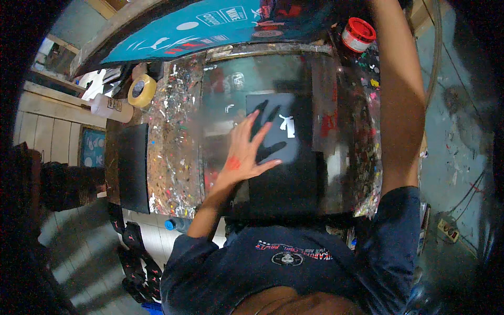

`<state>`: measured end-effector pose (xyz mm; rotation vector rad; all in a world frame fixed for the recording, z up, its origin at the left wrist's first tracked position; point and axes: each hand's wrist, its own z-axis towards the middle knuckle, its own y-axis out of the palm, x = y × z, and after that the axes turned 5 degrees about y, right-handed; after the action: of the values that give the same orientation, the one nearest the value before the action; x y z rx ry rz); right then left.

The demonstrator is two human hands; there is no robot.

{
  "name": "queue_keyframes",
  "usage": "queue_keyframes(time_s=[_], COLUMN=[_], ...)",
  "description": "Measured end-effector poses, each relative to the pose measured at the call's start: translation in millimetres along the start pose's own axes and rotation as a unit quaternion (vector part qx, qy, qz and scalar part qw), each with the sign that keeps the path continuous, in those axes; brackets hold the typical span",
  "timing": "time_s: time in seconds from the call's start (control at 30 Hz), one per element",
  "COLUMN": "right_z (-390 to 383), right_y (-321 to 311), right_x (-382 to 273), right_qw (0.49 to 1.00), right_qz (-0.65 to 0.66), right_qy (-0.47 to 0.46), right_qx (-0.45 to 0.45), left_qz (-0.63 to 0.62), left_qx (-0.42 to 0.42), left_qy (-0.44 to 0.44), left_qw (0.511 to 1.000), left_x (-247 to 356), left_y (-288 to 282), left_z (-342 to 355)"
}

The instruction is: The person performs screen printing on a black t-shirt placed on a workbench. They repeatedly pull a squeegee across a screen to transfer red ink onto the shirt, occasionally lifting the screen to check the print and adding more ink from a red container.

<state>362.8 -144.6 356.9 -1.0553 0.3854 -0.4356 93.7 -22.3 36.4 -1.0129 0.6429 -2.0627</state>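
Observation:
My left hand (249, 148) is open, its fingers spread over the left part of a flat black sheet (283, 184). Its shadow falls on the sheet, and I cannot tell whether the fingertips touch. A small white print (287, 126) shows on the sheet, right of my fingertips. The sheet lies on a smooth greenish board (223, 79). Beyond it, a screen-printing frame (89, 50) with blue mesh is tilted up. My right arm (401, 105) reaches past the top edge, so the right hand is out of sight.
Paint-spattered wood (176, 131) borders the board. At left are a tape roll (142, 90), a plastic bottle (111, 107) and a black panel (134, 168). A red-rimmed tub (359, 34) stands at the far right. A power strip (448, 229) and cables are at lower right.

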Motion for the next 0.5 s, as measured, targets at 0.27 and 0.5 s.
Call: queue_keyframes(time_s=[0.27, 0.5], right_z=[9.2, 11.7], right_y=[-7.5, -3.9], right_x=[-1.3, 5.9], right_qw=[1.000, 0.999], right_qz=[0.005, 0.025], right_qy=[0.011, 0.007], right_qx=[-0.013, -0.019], left_qz=[-0.065, -0.043], left_qx=[-0.031, -0.088], left_qy=[0.292, 0.240], left_qw=[0.954, 0.966], left_x=[65.5, 19.1], left_y=[165.8, 151.1], left_z=[96.1, 70.9])
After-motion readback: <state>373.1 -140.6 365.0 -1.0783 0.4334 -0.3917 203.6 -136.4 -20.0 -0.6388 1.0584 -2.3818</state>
